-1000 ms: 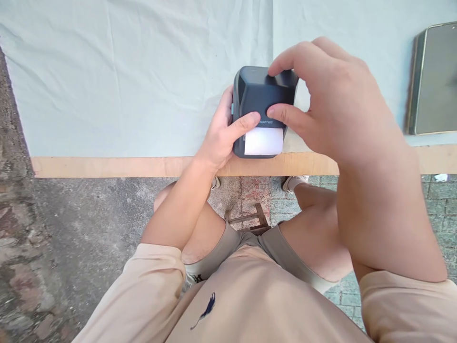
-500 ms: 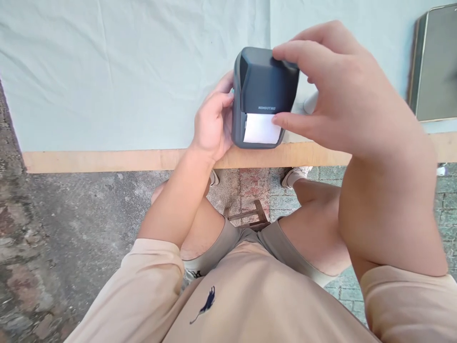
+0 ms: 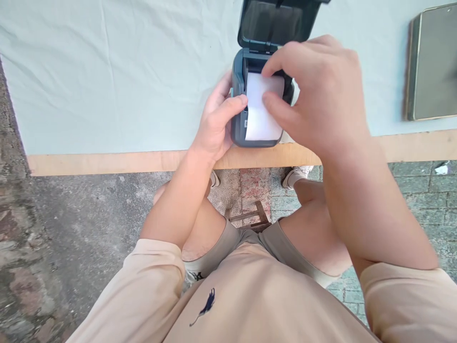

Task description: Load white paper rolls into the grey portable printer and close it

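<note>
A small dark grey label printer point(image 3: 238, 125) stands at the near edge of the table. Its lid point(image 3: 274, 21) is swung open toward the far side. White paper point(image 3: 260, 116) runs from the roll bay down over the front. My left hand point(image 3: 216, 125) grips the printer's left side, thumb on its top edge. My right hand point(image 3: 317, 93) is over the open bay, thumb and forefinger pinching the white paper roll. The roll itself is mostly hidden by my fingers.
The table wears a pale blue-grey cloth point(image 3: 124, 71) and has a bare wooden front edge point(image 3: 107, 163). A phone-like slab with a metal rim point(image 3: 432, 62) lies at the right. Below are my knees, a wooden stool point(image 3: 250, 218) and paved ground.
The printer's lid was shut and now stands open. My right hand has moved from the lid's top down onto the paper in the bay. My left thumb shifted to the open edge.
</note>
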A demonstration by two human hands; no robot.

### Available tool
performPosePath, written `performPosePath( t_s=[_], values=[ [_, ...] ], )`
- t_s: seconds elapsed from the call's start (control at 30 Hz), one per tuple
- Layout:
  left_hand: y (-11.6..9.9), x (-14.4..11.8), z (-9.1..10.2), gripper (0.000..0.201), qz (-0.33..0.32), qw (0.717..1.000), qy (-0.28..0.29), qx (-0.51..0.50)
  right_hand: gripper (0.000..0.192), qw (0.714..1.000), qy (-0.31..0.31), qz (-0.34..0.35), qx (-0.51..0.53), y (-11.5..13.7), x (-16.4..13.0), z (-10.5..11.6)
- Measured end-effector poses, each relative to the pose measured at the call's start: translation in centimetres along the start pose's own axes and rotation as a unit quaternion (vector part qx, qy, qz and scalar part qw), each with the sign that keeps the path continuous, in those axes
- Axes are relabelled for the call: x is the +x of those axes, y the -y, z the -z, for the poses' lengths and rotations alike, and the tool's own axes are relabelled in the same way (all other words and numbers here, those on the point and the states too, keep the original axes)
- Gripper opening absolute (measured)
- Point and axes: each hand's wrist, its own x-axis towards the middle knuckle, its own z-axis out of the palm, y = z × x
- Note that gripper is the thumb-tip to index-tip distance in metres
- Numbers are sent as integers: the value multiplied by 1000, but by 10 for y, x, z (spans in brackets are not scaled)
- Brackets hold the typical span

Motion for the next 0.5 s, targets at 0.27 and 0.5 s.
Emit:
performPosePath(
  t_s=[0.27,0.5],
  values=[
    [8,0,3,43,5,997,-20,77,26,992,87,-9,-92,6,11,4],
    [7,5,2,26,18,998,-46,38,38,999,20,-9,42,1,10,24]
  ],
)
